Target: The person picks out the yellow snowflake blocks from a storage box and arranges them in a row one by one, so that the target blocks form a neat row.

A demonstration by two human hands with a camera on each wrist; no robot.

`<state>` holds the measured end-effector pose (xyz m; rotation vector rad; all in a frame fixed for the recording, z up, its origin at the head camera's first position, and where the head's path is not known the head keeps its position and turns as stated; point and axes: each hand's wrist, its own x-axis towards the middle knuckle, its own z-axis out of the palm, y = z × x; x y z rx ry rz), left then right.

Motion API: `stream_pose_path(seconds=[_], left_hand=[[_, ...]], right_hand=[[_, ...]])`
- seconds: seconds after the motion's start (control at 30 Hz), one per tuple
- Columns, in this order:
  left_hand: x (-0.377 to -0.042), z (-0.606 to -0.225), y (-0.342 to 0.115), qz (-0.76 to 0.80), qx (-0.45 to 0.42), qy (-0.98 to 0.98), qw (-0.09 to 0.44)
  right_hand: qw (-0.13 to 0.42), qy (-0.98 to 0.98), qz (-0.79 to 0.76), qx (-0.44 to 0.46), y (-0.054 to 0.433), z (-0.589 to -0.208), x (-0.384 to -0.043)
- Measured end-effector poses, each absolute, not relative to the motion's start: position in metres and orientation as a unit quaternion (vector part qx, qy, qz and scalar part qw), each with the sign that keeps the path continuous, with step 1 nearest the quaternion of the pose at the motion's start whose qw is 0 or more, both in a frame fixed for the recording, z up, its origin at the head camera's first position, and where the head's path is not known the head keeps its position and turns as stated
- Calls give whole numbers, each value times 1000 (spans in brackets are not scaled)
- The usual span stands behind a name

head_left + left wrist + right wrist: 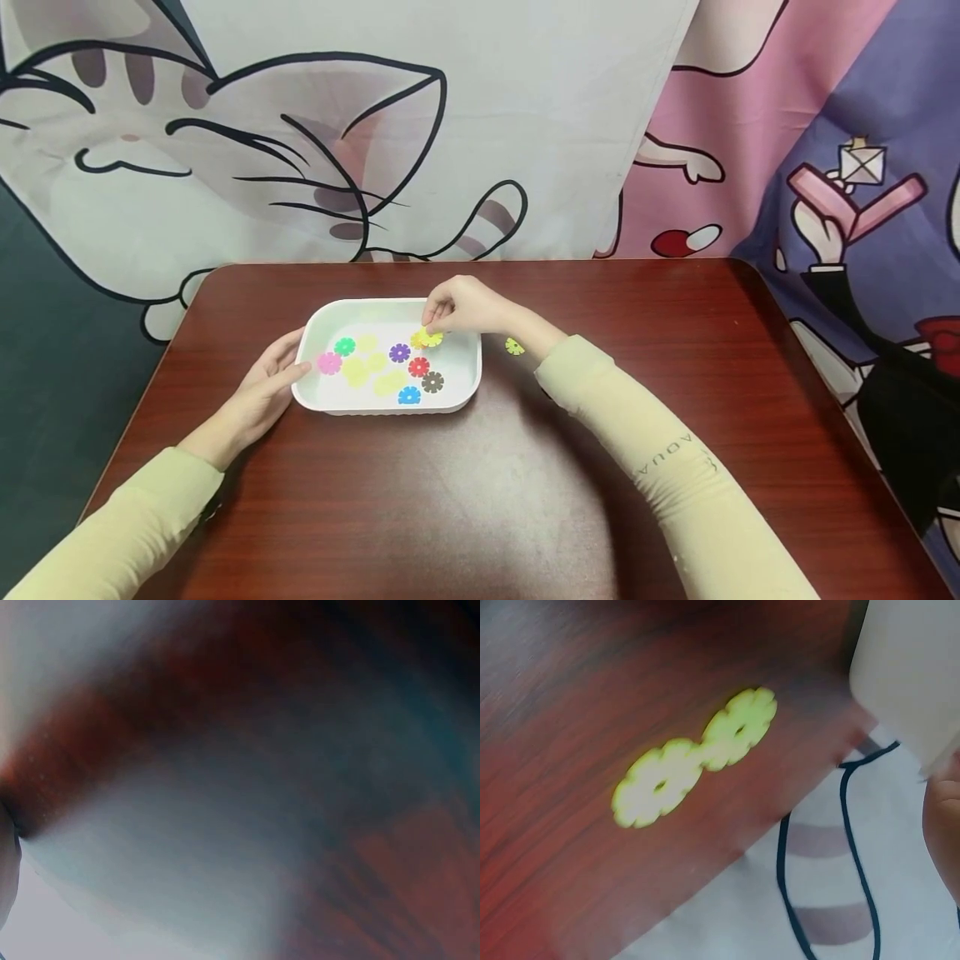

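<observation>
A white tray (386, 410) holds several flower-shaped plastic discs: a pink disc (328, 362), a green disc (345, 347), a purple disc (400, 353), a red disc (418, 367), a brown disc (432, 382), a blue disc (408, 395) and pale yellow ones. My left hand (264, 385) grips the tray's left end, thumb over the rim. Over the far right corner, my right hand (468, 307) pinches a yellow flower disc (430, 337) with its fingertips; an orange-yellow piece shows beside it. In the right wrist view, only part of that hand appears, at the right edge.
Two touching yellow flower discs (658, 784) lie on the brown table (420, 500), right of the tray; the right wrist partly covers them in the head view. A cat-printed cloth (555, 125) hangs behind the table's far edge. The left wrist view is mostly blurred.
</observation>
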<state>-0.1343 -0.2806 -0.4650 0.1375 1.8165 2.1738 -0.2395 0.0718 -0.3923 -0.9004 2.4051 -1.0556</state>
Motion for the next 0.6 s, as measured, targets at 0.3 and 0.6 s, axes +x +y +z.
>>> stream_pose_path(seconds=[0.3,0.6], left_hand=[[-134,-465,-281,753,46,637,155],[-134,-464,-281,750,42,641,158]], right_hand=[[170,849,-398,-304,104,-384,-241],[159,854,-407,-281,142,-380,-243]])
